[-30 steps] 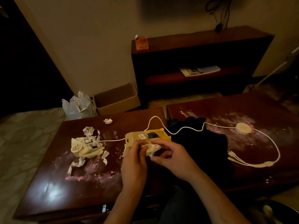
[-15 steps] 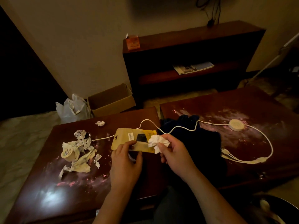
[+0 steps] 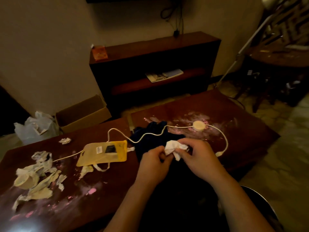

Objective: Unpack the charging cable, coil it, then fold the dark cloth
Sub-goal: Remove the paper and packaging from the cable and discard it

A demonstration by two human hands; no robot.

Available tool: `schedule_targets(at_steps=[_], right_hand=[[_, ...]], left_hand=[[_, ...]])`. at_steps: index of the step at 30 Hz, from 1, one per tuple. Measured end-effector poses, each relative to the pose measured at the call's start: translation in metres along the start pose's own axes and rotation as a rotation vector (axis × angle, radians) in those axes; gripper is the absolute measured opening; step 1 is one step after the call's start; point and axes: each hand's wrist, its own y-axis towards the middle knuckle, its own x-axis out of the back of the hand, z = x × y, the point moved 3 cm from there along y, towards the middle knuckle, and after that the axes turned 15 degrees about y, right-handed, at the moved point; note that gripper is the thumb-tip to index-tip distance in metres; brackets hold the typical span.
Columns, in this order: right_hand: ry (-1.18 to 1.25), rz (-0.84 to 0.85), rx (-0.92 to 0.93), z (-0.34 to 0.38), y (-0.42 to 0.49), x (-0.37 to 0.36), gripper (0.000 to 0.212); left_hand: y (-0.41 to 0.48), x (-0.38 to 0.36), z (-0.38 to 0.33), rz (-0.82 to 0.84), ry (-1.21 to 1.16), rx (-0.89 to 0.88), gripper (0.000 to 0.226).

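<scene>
Left hand (image 3: 153, 162) and right hand (image 3: 199, 158) share a pinching grip on a paper wad (image 3: 173, 148) over the dark cloth (image 3: 150, 144); the cable (image 3: 150, 134) runs crosswise on the desk (image 3: 83, 206) just beyond, its end nearest the right hand.

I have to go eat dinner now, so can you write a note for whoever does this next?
Left hand and right hand both pinch a white paper wad over the dark cloth.
The charging cable lies uncoiled across the cloth; the yellow package lies on the left table.
Done: unpacking, nearly.
Left: drop the wad, coil the cable, fold the cloth.
</scene>
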Motion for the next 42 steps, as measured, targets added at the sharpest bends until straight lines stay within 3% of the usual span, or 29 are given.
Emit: schedule_targets(at_steps=[3,6,8,11,17,20,23,24,26,28,32,35,39,42], right_hand=[[-0.178,-0.018,-0.131,-0.020,-0.031,0.050,0.016],[-0.325,-0.034,-0.353,-0.049,-0.060,0.094,0.023],[-0.356,-0.057,-0.511,-0.069,-0.075,0.117,0.026],[-0.343,-0.091,-0.710,-0.084,-0.092,0.145,0.010],[-0.332,-0.221,-0.854,-0.096,-0.116,0.183,0.006],[-0.272,-0.223,-0.920,-0.104,-0.124,0.189,0.030],[-0.285,-0.245,-0.945,-0.110,-0.130,0.195,0.031],[-0.287,-0.244,-0.949,-0.111,-0.132,0.195,0.040],[-0.276,-0.237,-0.941,-0.111,-0.133,0.193,0.046],[-0.260,-0.237,-0.889,-0.112,-0.127,0.189,0.038],[-0.203,-0.243,-0.681,-0.087,-0.101,0.161,0.026],[-0.168,-0.142,-0.558,-0.056,-0.076,0.125,0.023],[-0.156,0.026,-0.407,-0.024,-0.039,0.064,0.031],[-0.138,0.110,-0.327,-0.006,-0.012,0.004,0.033]], left_hand=[[0.000,-0.039,-0.031,0.113,0.170,-0.097,0.013],[0.001,-0.073,-0.072,0.212,0.086,-0.205,0.019],[0.001,-0.091,-0.097,0.285,0.141,-0.312,0.034],[-0.003,-0.111,-0.131,0.379,0.154,-0.399,0.041],[-0.012,-0.153,-0.174,0.525,0.080,-0.481,0.023],[-0.013,-0.169,-0.184,0.603,0.085,-0.473,0.026],[-0.016,-0.187,-0.183,0.680,0.147,-0.462,0.034],[-0.017,-0.191,-0.182,0.687,0.174,-0.463,0.037],[-0.017,-0.193,-0.179,0.666,0.195,-0.458,0.040],[-0.012,-0.187,-0.176,0.591,0.163,-0.452,0.038],[0.000,-0.148,-0.160,0.316,0.033,-0.399,0.026],[0.003,-0.110,-0.129,0.135,0.004,-0.268,0.017],[0.005,-0.066,-0.081,0.031,0.017,-0.101,0.010],[-0.001,-0.024,-0.025,-0.102,0.147,-0.007,0.017]])
